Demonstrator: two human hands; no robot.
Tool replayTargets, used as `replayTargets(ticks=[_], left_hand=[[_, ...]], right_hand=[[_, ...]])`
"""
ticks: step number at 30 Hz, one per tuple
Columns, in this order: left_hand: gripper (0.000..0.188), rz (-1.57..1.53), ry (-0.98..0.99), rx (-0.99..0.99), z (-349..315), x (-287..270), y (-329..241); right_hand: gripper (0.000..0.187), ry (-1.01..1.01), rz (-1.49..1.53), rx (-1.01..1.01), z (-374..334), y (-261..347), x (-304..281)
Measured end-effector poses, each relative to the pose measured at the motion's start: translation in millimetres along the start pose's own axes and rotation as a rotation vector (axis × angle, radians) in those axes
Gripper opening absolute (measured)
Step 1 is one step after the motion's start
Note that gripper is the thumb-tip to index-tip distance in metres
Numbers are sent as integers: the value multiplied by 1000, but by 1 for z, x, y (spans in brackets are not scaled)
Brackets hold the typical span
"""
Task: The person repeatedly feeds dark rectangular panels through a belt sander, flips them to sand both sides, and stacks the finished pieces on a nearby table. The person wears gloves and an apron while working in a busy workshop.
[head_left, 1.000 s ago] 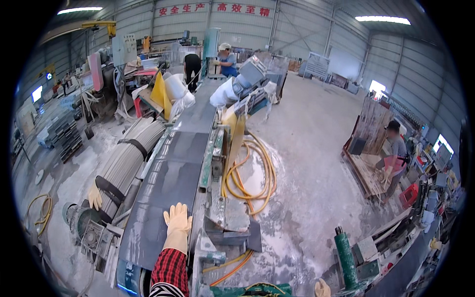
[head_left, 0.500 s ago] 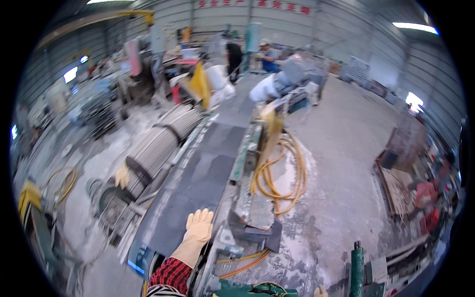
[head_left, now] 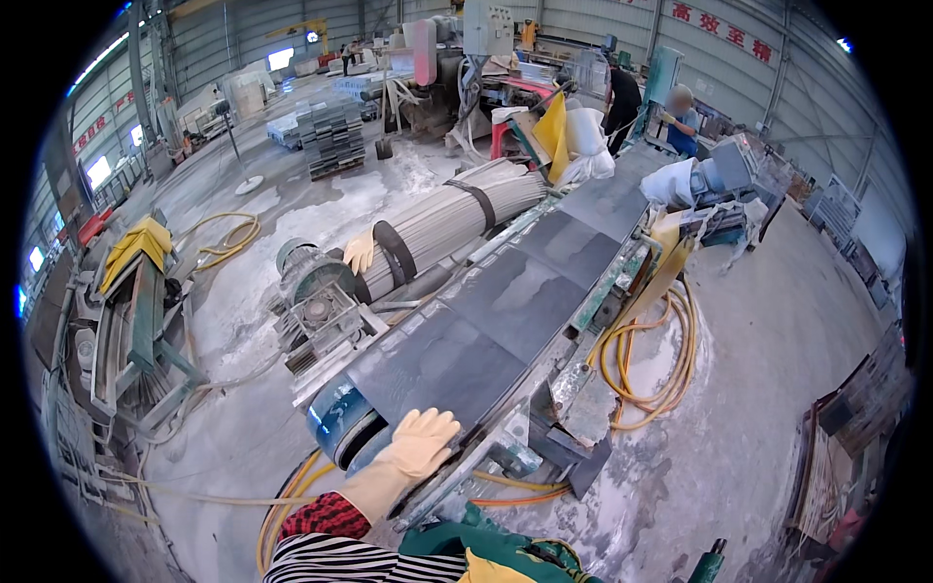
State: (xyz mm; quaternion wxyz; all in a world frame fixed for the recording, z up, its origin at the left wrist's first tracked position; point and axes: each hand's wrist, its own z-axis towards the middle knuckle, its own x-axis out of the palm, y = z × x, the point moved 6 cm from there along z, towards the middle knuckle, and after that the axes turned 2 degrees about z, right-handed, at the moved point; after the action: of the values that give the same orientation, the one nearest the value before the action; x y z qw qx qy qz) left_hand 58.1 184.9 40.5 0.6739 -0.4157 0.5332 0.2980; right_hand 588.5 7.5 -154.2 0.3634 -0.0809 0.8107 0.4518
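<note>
My left hand (head_left: 420, 445), in a pale rubber glove with a red-and-black cuff and a striped sleeve, lies flat with its fingers stretched out. It rests at the near end of a dark grey stone slab (head_left: 442, 374), by the slab's right corner. More dark slabs (head_left: 564, 241) lie in a row behind it along a belt conveyor, some with damp-looking patches. The conveyor's blue rounded end (head_left: 335, 420) shows just left of my hand. My right hand is out of view.
Left of the conveyor are a motor (head_left: 316, 282) and a strapped bundle of grey rods (head_left: 466, 214) with a loose glove (head_left: 360, 251) on it. A yellow hose (head_left: 646, 389) coils on the right. Two people (head_left: 683, 121) stand at the far end.
My view has swung left, so the conveyor appears further right. My left hand stays flat by the slab's near end. The bit of pale glove at the lower right has left the view.
</note>
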Motion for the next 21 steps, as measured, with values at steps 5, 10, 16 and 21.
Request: replayTargets(ticks=[5, 10, 16, 21], left_hand=[[48, 165, -71, -320, -16, -32, 64], [53, 304, -169, -665, -36, -27, 166], [52, 302, -46, -730, -11, -21, 198], [54, 333, -97, -663, 28, -13, 200]], right_hand=[[43, 26, 6, 3, 1, 8, 6], [43, 36, 15, 26, -4, 5, 8], [42, 40, 26, 63, -10, 0, 9], [42, 30, 19, 99, -21, -1, 1]])
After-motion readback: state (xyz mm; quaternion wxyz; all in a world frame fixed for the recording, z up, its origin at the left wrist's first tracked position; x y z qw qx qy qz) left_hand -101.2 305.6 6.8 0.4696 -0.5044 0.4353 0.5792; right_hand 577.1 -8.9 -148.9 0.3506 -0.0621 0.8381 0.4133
